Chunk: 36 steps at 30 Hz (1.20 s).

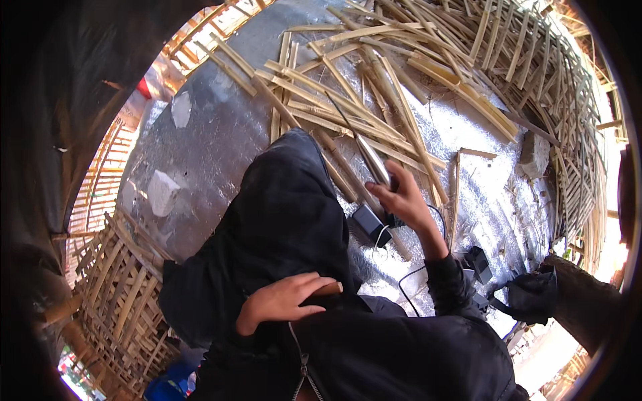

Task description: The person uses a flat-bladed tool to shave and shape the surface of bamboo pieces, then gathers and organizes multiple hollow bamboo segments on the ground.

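My right hand (404, 199) is curled at the near end of a long, narrow knife (372, 159), whose shiny blade points away and to the left. Its grip is mostly hidden by my fingers. Across my lap lies my left hand (284, 299), fingers together and thumb apart below them, closed on a short brown piece of wood (328, 289) that shows only in part. Beyond my dark-clothed knee (287, 174), split bamboo strips (354, 113) lie crisscrossed. A long stick (341, 164) slants past the knee, under the knife.
A black box (370, 224) with a white cord sits beside my right hand. Dark devices with cables (477, 264) lie farther right. Woven bamboo (124, 287) stands at left, a bamboo lattice (558, 100) at right. A stone block (535, 154) and pale lump (162, 193) rest on silvery sheeting (207, 140).
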Each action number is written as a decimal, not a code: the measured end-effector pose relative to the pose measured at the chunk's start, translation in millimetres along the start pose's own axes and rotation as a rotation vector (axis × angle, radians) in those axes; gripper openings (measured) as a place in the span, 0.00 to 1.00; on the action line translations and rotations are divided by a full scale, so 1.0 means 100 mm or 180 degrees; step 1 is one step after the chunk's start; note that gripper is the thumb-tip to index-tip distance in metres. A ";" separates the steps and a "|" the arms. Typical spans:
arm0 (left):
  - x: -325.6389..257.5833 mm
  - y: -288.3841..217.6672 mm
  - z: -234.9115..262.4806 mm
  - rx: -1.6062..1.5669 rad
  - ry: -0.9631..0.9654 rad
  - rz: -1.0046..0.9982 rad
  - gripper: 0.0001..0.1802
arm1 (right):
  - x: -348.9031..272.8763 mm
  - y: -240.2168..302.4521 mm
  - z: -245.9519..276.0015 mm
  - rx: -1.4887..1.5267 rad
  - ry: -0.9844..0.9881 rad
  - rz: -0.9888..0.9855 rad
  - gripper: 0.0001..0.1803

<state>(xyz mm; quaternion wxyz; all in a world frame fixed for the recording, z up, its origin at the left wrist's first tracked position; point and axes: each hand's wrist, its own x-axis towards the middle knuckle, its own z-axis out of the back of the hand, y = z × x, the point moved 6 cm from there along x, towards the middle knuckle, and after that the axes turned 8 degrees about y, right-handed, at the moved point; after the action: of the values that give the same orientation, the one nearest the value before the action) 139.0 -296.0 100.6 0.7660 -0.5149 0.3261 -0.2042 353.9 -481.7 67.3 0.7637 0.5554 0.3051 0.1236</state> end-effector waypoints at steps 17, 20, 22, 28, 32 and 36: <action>-1.88 -0.62 1.03 -0.0242 -0.3418 -0.0571 0.18 | -1.41 -0.88 0.63 -0.1723 -0.1493 -0.0173 0.20; -2.05 -0.51 1.50 0.0162 -0.3545 -0.0552 0.17 | -1.72 -1.12 0.53 -0.1822 -0.1681 -0.0202 0.19; -2.11 -0.36 1.87 0.0611 -0.3608 -0.0228 0.21 | -1.70 -1.27 0.41 -0.1884 -0.1564 -0.0292 0.20; -1.49 0.48 2.57 0.2098 -0.3319 0.0071 0.31 | -1.60 -1.11 0.34 -0.2067 -0.1391 0.0239 0.20; -1.01 1.08 2.53 0.1564 -0.2816 0.0536 0.29 | -1.26 -0.86 0.38 -0.2426 -0.1030 -0.0005 0.19; -0.92 1.90 2.52 0.1386 -0.2770 0.0762 0.23 | -0.62 -0.98 0.40 -0.2538 -0.0656 -0.0066 0.19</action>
<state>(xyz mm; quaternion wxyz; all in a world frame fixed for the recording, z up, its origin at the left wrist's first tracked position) 248.9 2.5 17.0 0.9388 -0.3395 -0.0171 0.0555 314.9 -579.4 4.7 0.9468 0.2224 0.1608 0.1682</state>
